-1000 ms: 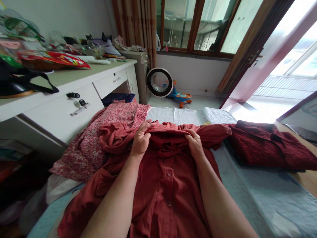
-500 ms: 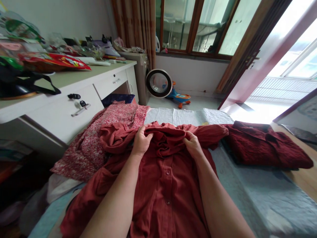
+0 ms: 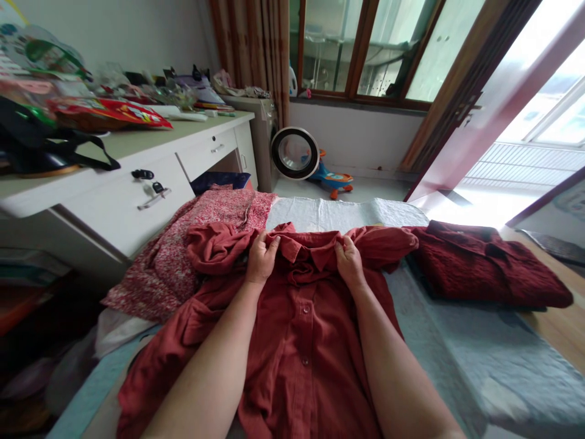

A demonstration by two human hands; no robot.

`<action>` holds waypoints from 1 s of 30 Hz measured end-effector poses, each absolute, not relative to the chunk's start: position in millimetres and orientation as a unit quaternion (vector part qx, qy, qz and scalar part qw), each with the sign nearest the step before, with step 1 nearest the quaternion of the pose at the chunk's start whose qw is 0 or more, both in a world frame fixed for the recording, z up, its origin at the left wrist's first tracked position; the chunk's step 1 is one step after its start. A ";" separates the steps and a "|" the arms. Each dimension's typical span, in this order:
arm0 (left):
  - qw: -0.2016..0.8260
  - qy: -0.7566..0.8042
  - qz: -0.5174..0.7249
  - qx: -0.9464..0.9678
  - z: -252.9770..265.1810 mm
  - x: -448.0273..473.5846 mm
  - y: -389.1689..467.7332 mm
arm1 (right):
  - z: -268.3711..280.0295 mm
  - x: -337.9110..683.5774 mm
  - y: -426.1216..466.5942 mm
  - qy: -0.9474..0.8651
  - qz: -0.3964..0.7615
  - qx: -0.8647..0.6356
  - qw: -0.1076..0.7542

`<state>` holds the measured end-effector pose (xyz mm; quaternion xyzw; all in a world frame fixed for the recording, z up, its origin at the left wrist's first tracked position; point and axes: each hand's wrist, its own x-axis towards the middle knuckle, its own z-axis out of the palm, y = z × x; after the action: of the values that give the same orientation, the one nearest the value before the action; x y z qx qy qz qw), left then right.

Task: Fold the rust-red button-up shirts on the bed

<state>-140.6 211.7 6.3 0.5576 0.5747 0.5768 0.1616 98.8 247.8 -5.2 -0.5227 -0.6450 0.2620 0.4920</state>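
Note:
A rust-red button-up shirt (image 3: 304, 341) lies front side up on the pale blue bed cover (image 3: 461, 341), collar away from me. My left hand (image 3: 261, 261) pinches the left side of the collar. My right hand (image 3: 348, 262) pinches the right side. The collar between them is spread flat, and the shirt's sleeves bunch out to either side.
A red floral garment (image 3: 183, 256) lies left of the shirt. A folded dark red garment (image 3: 484, 268) sits at the right. A cluttered white desk (image 3: 119, 183) with drawers stands at the left. A round fan (image 3: 295, 152) and a toy car (image 3: 333, 178) are on the floor beyond the bed.
Both hands drew the bunched collar area apart and closer to me, so the collar now lies flatter. The hands shifted from pressing the crumpled fabric to pinching the collar edges.

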 end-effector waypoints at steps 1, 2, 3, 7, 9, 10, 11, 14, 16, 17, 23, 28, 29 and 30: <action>0.154 0.575 0.569 0.567 7.6 -139.2 209.6 | -4.1 98.9 247.4 -0.645 0.255 -0.527 0.492; 0.135 0.579 0.563 0.574 8.9 -137.9 207.5 | -3.1 98.8 246.9 -0.645 0.248 -0.530 0.492; 0.111 0.585 0.558 0.578 10.2 -136.8 205.5 | -2.1 98.6 246.3 -0.645 0.242 -0.532 0.492; 0.059 0.601 0.560 0.568 11.8 -135.7 200.7 | 0.3 96.1 243.5 -0.650 0.220 -0.542 0.485; 0.055 0.608 0.557 0.563 7.9 -137.7 201.9 | 0.2 94.7 242.7 -0.652 0.216 -0.543 0.483; 0.059 0.614 0.552 0.561 4.4 -139.4 203.6 | -0.1 94.1 242.6 -0.653 0.217 -0.541 0.483; 0.070 0.621 0.543 0.561 0.0 -141.6 205.9 | -0.7 93.6 242.6 -0.654 0.216 -0.541 0.482; 0.129 0.632 0.530 0.551 -15.5 -149.4 214.9 | -3.2 92.5 243.6 -0.658 0.210 -0.544 0.477; 0.171 0.624 0.544 0.534 -24.5 -154.1 220.9 | -5.9 92.1 244.8 -0.661 0.204 -0.550 0.468; 0.183 0.620 0.553 0.526 -27.9 -155.8 223.4 | -7.4 92.0 245.6 -0.663 0.201 -0.554 0.461; 0.157 0.643 0.550 0.509 -32.0 -155.4 229.1 | -18.2 94.1 250.4 -0.680 0.184 -0.558 0.438; 0.125 0.670 0.531 0.504 -28.0 -149.8 227.3 | -24.1 96.6 252.1 -0.677 0.175 -0.559 0.445; 0.122 0.674 0.526 0.504 -27.4 -148.9 226.8 | -25.0 96.8 252.1 -0.675 0.173 -0.561 0.447; 0.119 0.678 0.522 0.503 -26.8 -148.0 226.4 | -26.0 96.9 252.0 -0.673 0.171 -0.563 0.449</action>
<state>-148.0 226.4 -26.8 0.5027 0.6784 0.5223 0.1193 96.9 252.0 -26.0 -0.5630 -0.6726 0.1709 0.4488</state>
